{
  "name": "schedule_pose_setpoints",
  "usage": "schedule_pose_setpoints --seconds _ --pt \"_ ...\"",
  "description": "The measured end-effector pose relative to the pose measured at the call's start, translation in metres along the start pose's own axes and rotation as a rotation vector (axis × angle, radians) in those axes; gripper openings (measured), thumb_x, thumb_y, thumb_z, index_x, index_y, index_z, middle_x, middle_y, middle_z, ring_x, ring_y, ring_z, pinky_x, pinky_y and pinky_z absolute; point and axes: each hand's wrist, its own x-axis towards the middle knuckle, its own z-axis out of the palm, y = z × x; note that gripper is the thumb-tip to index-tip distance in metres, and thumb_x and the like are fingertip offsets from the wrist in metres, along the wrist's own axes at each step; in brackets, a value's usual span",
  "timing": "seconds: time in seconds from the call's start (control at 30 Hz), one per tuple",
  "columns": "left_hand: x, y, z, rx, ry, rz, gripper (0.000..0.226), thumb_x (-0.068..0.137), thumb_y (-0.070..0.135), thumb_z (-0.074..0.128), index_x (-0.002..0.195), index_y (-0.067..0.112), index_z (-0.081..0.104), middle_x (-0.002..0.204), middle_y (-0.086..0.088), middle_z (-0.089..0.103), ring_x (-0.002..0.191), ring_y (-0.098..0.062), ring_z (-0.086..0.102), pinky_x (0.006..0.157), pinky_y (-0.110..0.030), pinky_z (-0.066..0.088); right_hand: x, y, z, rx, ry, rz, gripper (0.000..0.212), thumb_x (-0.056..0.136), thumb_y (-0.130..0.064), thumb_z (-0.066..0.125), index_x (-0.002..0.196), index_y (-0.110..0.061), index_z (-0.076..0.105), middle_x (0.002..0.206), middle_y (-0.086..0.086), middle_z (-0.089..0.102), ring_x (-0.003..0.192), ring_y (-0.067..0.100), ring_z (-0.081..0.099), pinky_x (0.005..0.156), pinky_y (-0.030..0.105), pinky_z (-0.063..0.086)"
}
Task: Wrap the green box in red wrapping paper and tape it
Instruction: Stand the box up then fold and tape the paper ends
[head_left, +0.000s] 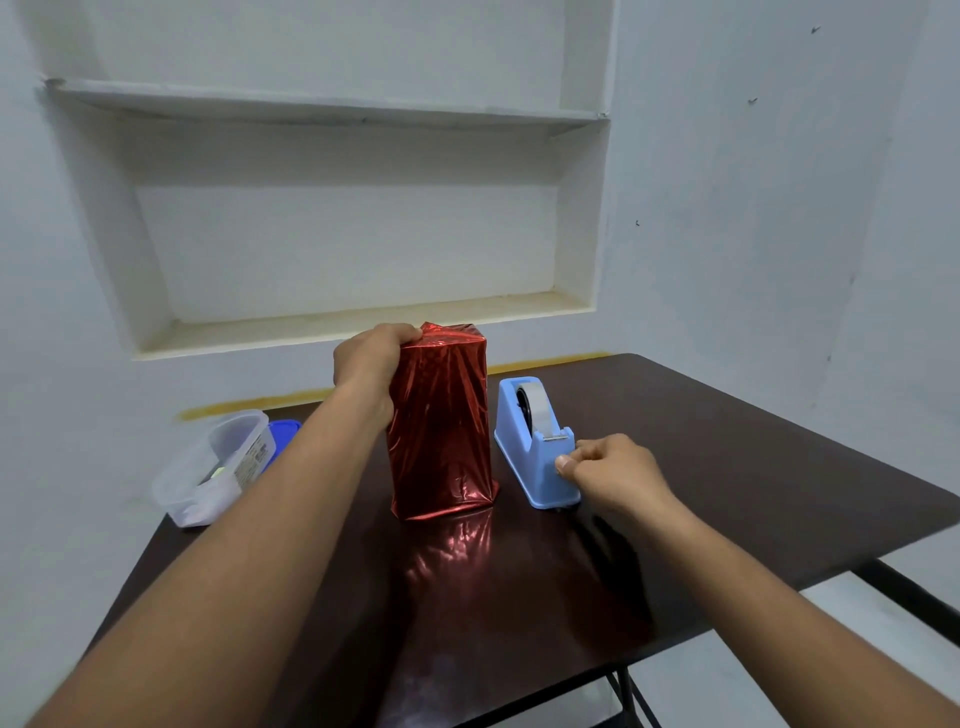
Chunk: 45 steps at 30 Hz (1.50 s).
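Left hand grips the upright red-wrapped box; right hand pinches at the tape dispenser.

One red-wrapped box mid-surface. One blue tape dispenser just right of box. One clear plastic container and one blue lid left of box.

The box stands upright, fully covered in shiny, crinkled red wrapping paper, its top left corner gripped by the left hand; the pale blue tape dispenser sits just beside it, against the right hand.
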Motion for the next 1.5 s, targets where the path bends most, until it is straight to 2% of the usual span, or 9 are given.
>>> schedule_pose_setpoints --seconds 0.13,0.23,0.4,0.57,0.7,1.0,1.17,1.3,1.5 --pt "0.000 0.001 -0.001 -0.007 -0.006 0.005 0.020 0.075 0.010 0.081 0.094 0.009 0.075 0.085 -0.012 0.077 0.072 -0.028 0.074 0.078 -0.045 0.065 -0.009 -0.018 -0.014 -0.105 0.054 -0.114 0.020 0.097 -0.030 0.065 0.083 -0.023 0.077 0.101 -0.003 0.074 0.102 0.017 0.066 0.077 0.026 0.042" --pt "-0.003 0.001 -0.001 -0.006 -0.012 -0.001 0.022 0.075 0.011 0.081 0.096 0.008 0.076 0.086 -0.013 0.077 0.073 -0.030 0.075 0.072 -0.046 0.065 -0.011 -0.038 -0.026 0.004 0.014 -0.172 0.017 0.097 -0.034 0.066 0.092 -0.028 0.081 0.099 -0.009 0.076 0.101 0.010 0.065 0.075 0.027 0.046" --pt "-0.006 0.002 -0.002 -0.023 -0.010 0.001 0.027 0.066 0.014 0.084 0.092 0.009 0.078 0.088 -0.015 0.079 0.080 -0.032 0.078 0.072 -0.048 0.066 -0.003 -0.102 -0.037 0.221 -0.133 -0.382 0.011 0.092 -0.033 0.076 0.089 -0.024 0.082 0.076 -0.010 0.075 0.076 0.004 0.067 0.068 0.025 0.048" --pt "-0.005 0.001 -0.003 -0.024 -0.027 0.006 0.033 0.059 0.020 0.085 0.091 0.012 0.079 0.086 -0.012 0.080 0.084 -0.032 0.078 0.084 -0.053 0.064 0.026 -0.179 -0.041 0.036 -0.232 -0.523 0.011 0.094 -0.028 0.073 0.088 -0.024 0.081 0.094 0.001 0.076 0.085 0.010 0.063 0.079 0.033 0.054" --pt "-0.003 -0.001 -0.004 -0.014 -0.040 0.010 0.033 0.058 0.024 0.084 0.090 0.015 0.079 0.087 -0.011 0.080 0.089 -0.033 0.077 0.090 -0.054 0.062 0.058 -0.214 -0.032 -0.216 -0.397 -0.522 0.013 0.093 -0.023 0.070 0.086 -0.023 0.082 0.074 -0.013 0.068 0.078 0.009 0.058 0.075 0.030 0.051" --pt "0.004 -0.006 -0.005 0.014 -0.049 0.028 0.027 0.065 0.023 0.085 0.091 0.017 0.080 0.090 -0.008 0.080 0.090 -0.030 0.078 0.091 -0.052 0.062 0.101 -0.224 0.001 -0.297 -0.551 -0.485 0.014 0.093 -0.022 0.068 0.089 -0.020 0.082 0.073 -0.013 0.065 0.073 0.010 0.054 0.073 0.030 0.049" --pt "0.005 -0.007 -0.005 0.030 -0.036 0.048 0.023 0.078 0.016 0.082 0.098 0.008 0.078 0.093 -0.013 0.080 0.093 -0.033 0.077 0.091 -0.051 0.062 0.106 -0.223 0.007 -0.311 -0.560 -0.560 0.013 0.095 -0.025 0.071 0.089 -0.023 0.083 0.074 -0.012 0.068 0.077 0.011 0.051 0.069 0.029 0.046" --pt "0.009 -0.010 -0.005 0.035 -0.040 0.049 0.017 0.076 0.020 0.083 0.092 0.018 0.079 0.091 -0.008 0.080 0.091 -0.029 0.078 0.091 -0.050 0.062 0.110 -0.224 0.009 -0.313 -0.543 -0.622 0.012 0.094 -0.024 0.073 0.092 -0.026 0.084 0.079 -0.004 0.067 0.077 0.014 0.047 0.065 0.030 0.040" --pt "0.012 -0.012 -0.004 0.028 -0.040 0.059 0.022 0.077 0.020 0.085 0.098 0.017 0.078 0.095 -0.008 0.080 0.090 -0.027 0.078 0.090 -0.047 0.063 0.110 -0.231 0.002 -0.370 -0.522 -0.651 0.021 0.095 -0.018 0.070 0.107 -0.030 0.081 0.095 0.007 0.071 0.086 0.018 0.047 0.075 0.036 0.037"
